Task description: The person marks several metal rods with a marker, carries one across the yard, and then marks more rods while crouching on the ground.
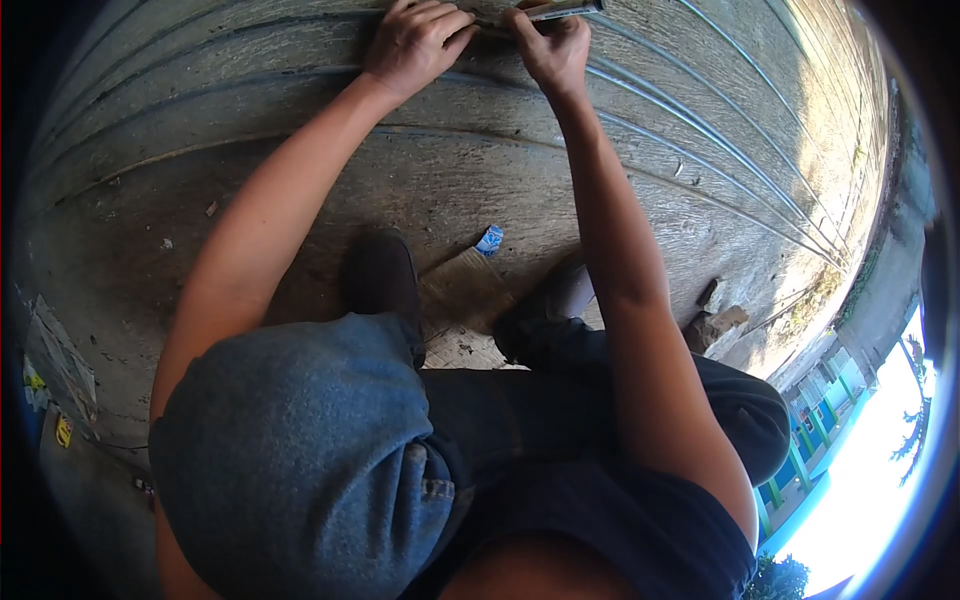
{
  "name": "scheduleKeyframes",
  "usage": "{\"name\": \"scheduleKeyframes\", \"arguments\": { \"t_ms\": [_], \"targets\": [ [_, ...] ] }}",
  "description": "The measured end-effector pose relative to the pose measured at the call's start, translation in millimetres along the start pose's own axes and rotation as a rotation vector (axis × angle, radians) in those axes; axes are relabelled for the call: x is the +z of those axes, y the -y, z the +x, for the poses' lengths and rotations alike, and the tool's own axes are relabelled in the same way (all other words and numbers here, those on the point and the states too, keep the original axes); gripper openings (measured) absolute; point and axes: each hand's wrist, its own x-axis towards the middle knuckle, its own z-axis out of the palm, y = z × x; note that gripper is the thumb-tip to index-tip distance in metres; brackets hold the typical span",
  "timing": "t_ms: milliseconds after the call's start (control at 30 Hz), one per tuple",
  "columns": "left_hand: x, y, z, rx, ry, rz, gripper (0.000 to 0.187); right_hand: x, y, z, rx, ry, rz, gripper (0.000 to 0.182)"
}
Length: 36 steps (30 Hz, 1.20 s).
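At the top of the head view, my left hand [420, 42] is closed, its thumb and fingers pinched on a thin rod [492, 30] that runs across the floor. Just to the right, my right hand [556, 48] is closed around a dark marker-like pen [562, 10] with a silver end, close to the same rod. The two hands are a short gap apart. Where the pen's tip meets the rod, if it does, is too small to make out.
Several long metal rods [700, 125] lie across the rough floor [440, 180]. A blue wrapper [489, 240] and a piece of cardboard [465, 290] lie between my shoes. A stone [716, 328] is at the right, some litter [64, 431] at the lower left.
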Motion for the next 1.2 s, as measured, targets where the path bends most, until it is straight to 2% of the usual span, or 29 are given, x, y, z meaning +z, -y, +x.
{"name": "scheduleKeyframes", "arguments": {
  "t_ms": [167, 367, 433, 567, 633, 967, 1200],
  "targets": [
    [0.1, 1.2, 0.3, 0.004, 0.007, -0.012, 0.012, 2.6, -1.4, 2.8, 0.040, -0.013, 0.093, 0.023],
    [-4.3, -2.4, 1.8, -0.016, 0.047, 0.009, 0.012, -0.8, 1.3, 3.5, -0.047, -0.003, -0.019, 0.020],
    [-6.4, -3.8, 2.9, -0.010, 0.028, 0.018, 0.012, 1.1, -1.6, 2.9, 0.021, 0.005, 0.098, 0.021],
    [-5.5, -2.7, 1.9, -0.014, 0.054, 0.028, 0.012, 1.0, -3.3, 2.9, 0.028, 0.010, 0.104, 0.022],
    [-6.4, -3.6, 2.2, 0.003, 0.028, 0.032, 0.011, -1.2, 1.3, 2.0, 0.017, 0.027, 0.009, 0.023],
    [-5.6, -3.2, 2.4, -0.015, 0.046, 0.017, 0.011, -2.2, 0.9, 0.4, 0.005, 0.061, -0.023, 0.025],
    [-5.1, -3.4, 2.5, -0.009, 0.023, 0.020, 0.012, 2.3, -11.1, 0.3, 0.005, -0.030, 0.058, 0.023]
  ]
}}
